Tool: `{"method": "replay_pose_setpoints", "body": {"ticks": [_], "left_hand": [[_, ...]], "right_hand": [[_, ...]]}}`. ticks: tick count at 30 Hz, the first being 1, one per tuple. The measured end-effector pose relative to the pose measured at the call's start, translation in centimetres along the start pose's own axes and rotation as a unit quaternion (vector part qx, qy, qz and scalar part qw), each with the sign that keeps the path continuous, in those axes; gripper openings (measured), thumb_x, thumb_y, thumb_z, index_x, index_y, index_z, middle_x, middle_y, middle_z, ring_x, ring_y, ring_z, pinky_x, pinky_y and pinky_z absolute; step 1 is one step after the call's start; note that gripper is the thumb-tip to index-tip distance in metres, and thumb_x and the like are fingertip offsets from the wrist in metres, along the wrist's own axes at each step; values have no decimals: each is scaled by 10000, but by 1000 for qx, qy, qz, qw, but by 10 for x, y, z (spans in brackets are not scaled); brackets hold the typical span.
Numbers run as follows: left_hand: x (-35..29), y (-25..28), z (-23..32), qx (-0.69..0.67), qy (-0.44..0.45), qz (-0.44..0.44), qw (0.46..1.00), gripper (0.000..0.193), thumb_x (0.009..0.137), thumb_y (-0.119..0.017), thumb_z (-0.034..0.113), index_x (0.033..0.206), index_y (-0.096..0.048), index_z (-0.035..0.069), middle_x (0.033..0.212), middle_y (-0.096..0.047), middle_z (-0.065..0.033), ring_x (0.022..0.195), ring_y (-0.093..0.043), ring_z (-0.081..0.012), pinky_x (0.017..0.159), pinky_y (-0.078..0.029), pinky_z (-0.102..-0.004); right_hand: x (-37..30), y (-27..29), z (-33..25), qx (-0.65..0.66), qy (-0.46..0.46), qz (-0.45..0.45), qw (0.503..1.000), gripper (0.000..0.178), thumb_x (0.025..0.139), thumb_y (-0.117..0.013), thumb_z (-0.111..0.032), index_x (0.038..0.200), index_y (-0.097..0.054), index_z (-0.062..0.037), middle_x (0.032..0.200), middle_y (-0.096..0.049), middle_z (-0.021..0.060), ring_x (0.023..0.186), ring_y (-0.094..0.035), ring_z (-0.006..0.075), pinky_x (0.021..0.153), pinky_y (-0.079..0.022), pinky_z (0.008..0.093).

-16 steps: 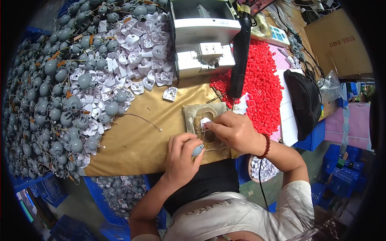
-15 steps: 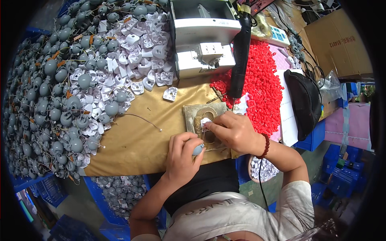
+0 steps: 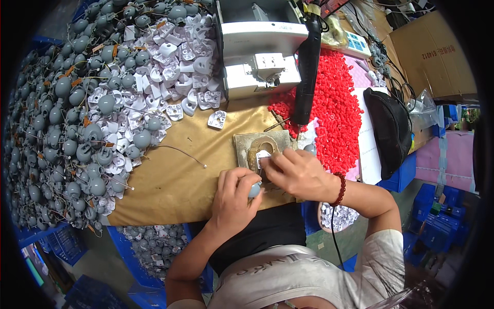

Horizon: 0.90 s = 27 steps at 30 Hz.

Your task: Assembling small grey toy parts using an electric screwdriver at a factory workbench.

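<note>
My left hand (image 3: 231, 198) is closed around a grey round part (image 3: 254, 190), only a little of which shows past the fingers. Close by, my right hand (image 3: 304, 176) has its fingers bent together at the lower edge of a small white plastic piece (image 3: 263, 155). Whatever its fingertips grip is hidden. The white piece sits in the oval recess of a square, worn block fixture (image 3: 242, 147) on the gold-brown table cover. Another grey ball-shaped part (image 3: 310, 148) lies just beyond my right knuckles.
Grey round parts with wires (image 3: 64, 129) and white plastic pieces (image 3: 175, 67) are heaped at left. A metal machine (image 3: 262, 38) stands at the back, beside a black screwdriver-like tool (image 3: 305, 87). Red small parts (image 3: 337, 108) and a black pouch (image 3: 386, 136) lie right.
My right hand has shifted slightly toward me, its fingertips sliding down from the white piece and uncovering the grey ball beyond. My left hand stays almost in place with its grey part.
</note>
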<state>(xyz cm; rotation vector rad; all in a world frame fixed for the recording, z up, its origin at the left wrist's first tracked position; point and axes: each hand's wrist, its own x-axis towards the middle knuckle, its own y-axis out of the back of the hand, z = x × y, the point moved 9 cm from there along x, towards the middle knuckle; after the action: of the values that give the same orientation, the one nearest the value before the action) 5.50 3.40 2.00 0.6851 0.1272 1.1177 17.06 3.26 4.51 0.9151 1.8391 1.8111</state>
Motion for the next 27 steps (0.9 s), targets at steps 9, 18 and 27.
{"method": "replay_pose_setpoints", "body": {"ticks": [9, 18, 27], "left_hand": [[10, -14, 19, 230, -54, -36, 971, 547, 777, -729, 54, 1315, -632, 61, 1321, -574, -174, 1210, -545, -350, 993, -449, -462], [14, -20, 18, 244, -88, -41, 965, 372, 861, -610, 104, 1215, -667, 6, 1266, -627, -183, 1196, -581, -315, 950, -483, -434], [15, -18, 17, 232, -99, -44, 967, 347, 874, -601, 101, 1203, -664, 10, 1257, -632, -192, 1192, -588, -321, 935, -498, -430]], "right_hand": [[-16, 3, 25, 166, -38, 34, 985, 392, 783, -670, -43, 1172, -705, -7, 1023, -613, 99, 916, -618, 282, 804, -532, 369], [-52, 0, 59, 205, -162, -35, 965, 533, 774, -738, 10, 1290, -622, -55, 1239, -636, 149, 1203, -597, 341, 1096, -430, 504], [-67, -8, 80, 274, -249, 105, 923, 464, 801, -692, 38, 1246, -587, -40, 1042, -617, 93, 984, -617, 252, 891, -523, 398]]}}
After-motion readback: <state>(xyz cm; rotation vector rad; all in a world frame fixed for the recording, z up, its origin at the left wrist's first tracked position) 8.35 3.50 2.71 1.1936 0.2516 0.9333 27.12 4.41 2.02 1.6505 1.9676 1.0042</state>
